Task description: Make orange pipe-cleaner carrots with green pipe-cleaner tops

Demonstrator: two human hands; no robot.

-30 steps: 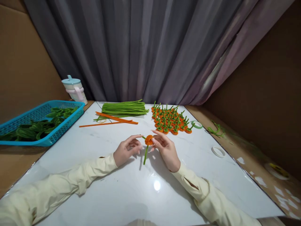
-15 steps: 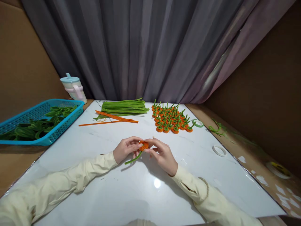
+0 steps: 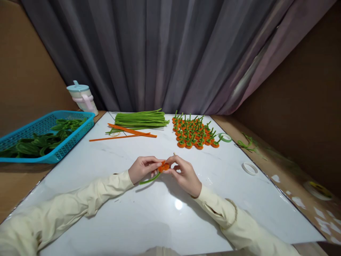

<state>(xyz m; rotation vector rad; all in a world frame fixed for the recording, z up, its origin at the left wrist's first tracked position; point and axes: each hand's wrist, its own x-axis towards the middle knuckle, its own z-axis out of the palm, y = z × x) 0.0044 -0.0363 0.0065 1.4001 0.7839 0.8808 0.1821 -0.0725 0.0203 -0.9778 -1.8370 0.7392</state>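
Over the middle of the table, both of my hands pinch one small orange pipe-cleaner flower (image 3: 164, 166). My left hand (image 3: 142, 169) grips its left side between thumb and fingers. The fingertips of my right hand (image 3: 185, 177) press on its right side. A green pipe-cleaner stem (image 3: 149, 180) hangs from the flower and curves down to the left. My fingers partly hide the flower. Farther back on the right stand several finished-looking orange pieces with green stems (image 3: 194, 133), grouped closely together. Orange pipe cleaners (image 3: 130, 131) lie at the back left.
Behind the orange strips is a bundle of green pipe cleaners (image 3: 140, 119). A blue basket (image 3: 60, 153) with green looped leaves sits at left, near a lidded cup (image 3: 82, 97). Green tape (image 3: 225, 137) and a white ring (image 3: 249, 169) lie right. A grey curtain (image 3: 149, 53) closes the back.
The orange flower has turned between my fingertips, and its petals now show more from the side. Its green stem has swung slightly up and left. My hands stay in nearly the same place.
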